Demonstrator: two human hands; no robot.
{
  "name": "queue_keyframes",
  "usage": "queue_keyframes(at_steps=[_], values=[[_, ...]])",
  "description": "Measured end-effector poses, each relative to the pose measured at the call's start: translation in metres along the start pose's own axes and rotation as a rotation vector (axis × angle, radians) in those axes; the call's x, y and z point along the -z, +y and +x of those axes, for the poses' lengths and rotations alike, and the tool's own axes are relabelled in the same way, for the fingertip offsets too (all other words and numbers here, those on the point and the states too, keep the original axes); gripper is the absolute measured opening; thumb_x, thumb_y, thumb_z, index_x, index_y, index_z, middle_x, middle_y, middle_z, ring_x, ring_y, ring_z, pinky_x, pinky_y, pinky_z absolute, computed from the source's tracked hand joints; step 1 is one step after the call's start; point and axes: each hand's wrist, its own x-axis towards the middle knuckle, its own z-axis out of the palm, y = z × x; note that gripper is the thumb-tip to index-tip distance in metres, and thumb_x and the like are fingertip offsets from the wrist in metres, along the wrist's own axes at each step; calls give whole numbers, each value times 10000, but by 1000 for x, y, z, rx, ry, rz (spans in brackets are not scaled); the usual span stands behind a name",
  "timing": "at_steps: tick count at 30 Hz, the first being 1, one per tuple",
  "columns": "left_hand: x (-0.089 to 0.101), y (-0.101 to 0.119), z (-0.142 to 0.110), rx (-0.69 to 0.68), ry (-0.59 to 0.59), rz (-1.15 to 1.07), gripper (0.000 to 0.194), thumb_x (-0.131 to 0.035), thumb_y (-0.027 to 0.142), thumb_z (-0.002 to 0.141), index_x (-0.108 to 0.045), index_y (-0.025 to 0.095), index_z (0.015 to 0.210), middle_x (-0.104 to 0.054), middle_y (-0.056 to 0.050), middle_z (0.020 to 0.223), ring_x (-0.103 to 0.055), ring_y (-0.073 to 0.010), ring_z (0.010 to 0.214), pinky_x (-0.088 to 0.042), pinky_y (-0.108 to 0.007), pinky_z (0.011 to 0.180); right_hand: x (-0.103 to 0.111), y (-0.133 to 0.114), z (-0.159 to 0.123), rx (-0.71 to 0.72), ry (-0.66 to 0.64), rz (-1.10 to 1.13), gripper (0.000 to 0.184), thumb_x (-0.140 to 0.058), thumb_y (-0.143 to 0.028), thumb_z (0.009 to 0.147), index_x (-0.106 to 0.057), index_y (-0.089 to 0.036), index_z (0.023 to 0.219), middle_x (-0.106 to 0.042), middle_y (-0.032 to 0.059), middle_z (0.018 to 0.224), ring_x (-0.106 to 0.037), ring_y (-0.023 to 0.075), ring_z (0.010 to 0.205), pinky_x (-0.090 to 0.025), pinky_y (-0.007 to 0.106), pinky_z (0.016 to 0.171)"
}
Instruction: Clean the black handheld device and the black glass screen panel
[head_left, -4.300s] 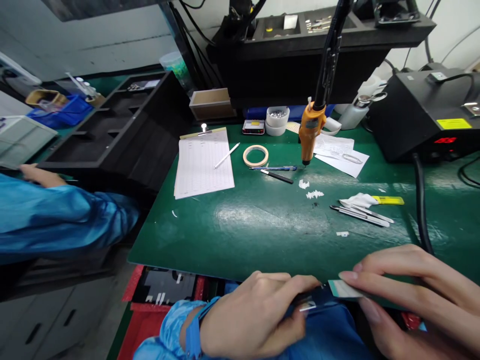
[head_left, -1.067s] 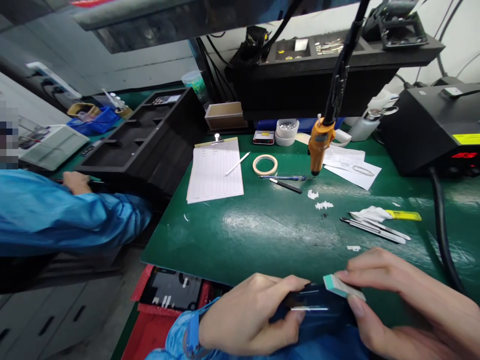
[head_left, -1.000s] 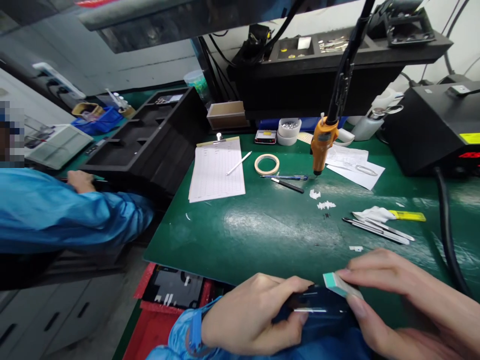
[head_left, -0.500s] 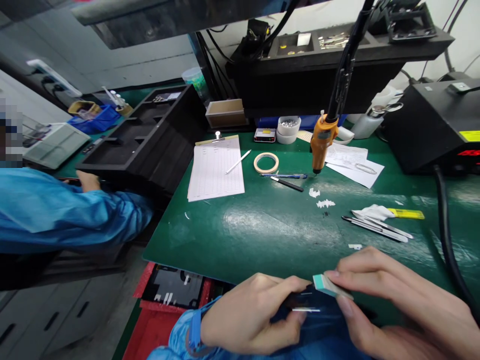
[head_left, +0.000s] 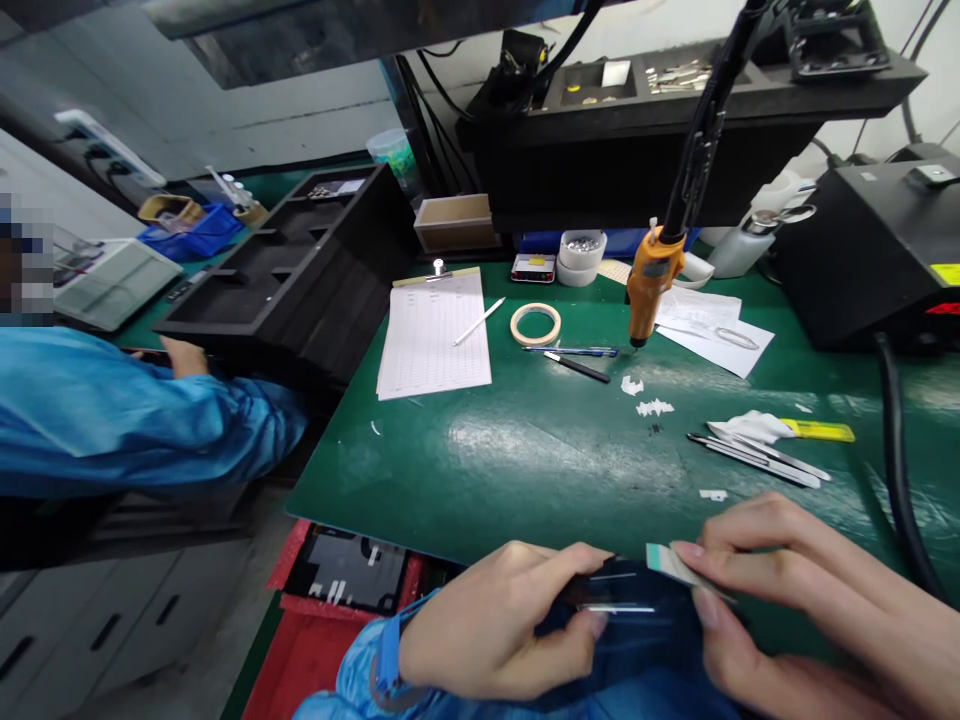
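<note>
My left hand is closed on a dark, glossy flat piece, pinched between thumb and fingers near the table's front edge. Bright streaks of light lie across it, and its kind is hard to make out. Just to the right, my right hand pinches a small pale block with a teal end between thumb and fingers. The teal end points toward the dark piece, with a small gap between them. Beyond the right hand lie tweezers and a white scrap.
An orange electric screwdriver hangs over the green mat. Around it are a tape roll, a clipboard with paper and a yellow-handled tool. A thick black cable runs down the right. Left sits a blue-sleeved person.
My right hand has shifted a little right with the pale block, widening the gap to the dark piece. My left hand keeps its grip nearly in place.
</note>
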Motion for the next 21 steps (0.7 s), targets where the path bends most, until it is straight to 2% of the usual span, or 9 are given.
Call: queue_keyframes(at_steps=[2,5,7,10,12,16,21], values=[[1,0,0,-8,4,-12,254,-592,262,1123,-687,179,1343,-782,-42,912,-685,-159,699,-515,-234,655,1,1,-4,-31,-5,22,180,-692,-172,1075,-723,-327,1161,-799,-29,918,-809,183,708,-702,248,657],[0,0,0,-10,40,27,247,-627,267,1112,-691,194,1339,-747,-15,846,-654,-153,663,-489,-231,627,-2,-1,-6,-46,-48,53,315,-708,-127,1055,-703,-334,1292,-826,-12,1014,-829,224,795,-735,318,746],[-1,-1,0,-8,46,41,238,-634,266,1109,-692,197,1330,-737,-6,831,-645,-149,655,-484,-228,623,-3,-3,-5,-18,-52,48,315,-673,-94,1060,-693,-317,1281,-817,-19,993,-818,188,777,-717,274,743],[0,-1,0,-4,43,24,242,-611,250,1112,-690,186,1332,-757,-20,867,-663,-150,680,-494,-227,641,-2,-1,-5,-1,-40,8,216,-655,-110,1075,-687,-296,1181,-782,-27,930,-793,142,735,-682,215,711],[1,0,1,0,32,9,240,-598,236,1115,-691,179,1328,-767,-28,885,-671,-150,694,-497,-227,651,-1,1,-6,-15,-55,-1,191,-675,-141,1083,-688,-292,1198,-784,-17,956,-800,152,767,-693,227,746],[1,1,0,-5,31,18,233,-613,252,1121,-692,188,1330,-745,-12,857,-647,-144,680,-483,-225,643,-3,2,-9,-12,-77,33,265,-671,-128,1100,-661,-279,1317,-808,2,1045,-818,171,833,-710,254,836],[1,-1,0,34,14,-13,238,-605,251,1111,-705,185,1317,-752,-20,876,-651,-147,692,-485,-230,650,-2,4,-13,-14,-51,13,196,-689,-156,1086,-691,-288,1232,-794,-7,966,-803,173,768,-699,258,735]])
